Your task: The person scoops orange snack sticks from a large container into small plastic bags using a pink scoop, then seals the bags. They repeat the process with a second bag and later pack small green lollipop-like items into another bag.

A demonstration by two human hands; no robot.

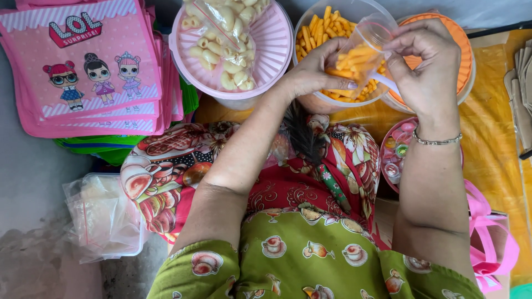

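Observation:
My left hand [316,69] and my right hand [424,66] both hold a small clear plastic bag [360,52] partly filled with orange stick snacks. The bag hangs over a clear tub [310,19] full of the same orange sticks. My left fingers grip the bag's lower left side; my right fingers pinch its top right edge. A white scoop handle [385,83] pokes out under my right hand.
A pink lid [274,39] carries a bag of pale puffed snacks [224,39]. An orange lid [463,50] sits behind my right hand. Pink cartoon bags [83,66] are stacked at left, empty clear bags [102,216] lower left, a pink candy bowl [396,149] and pink ribbon bag [490,243] right.

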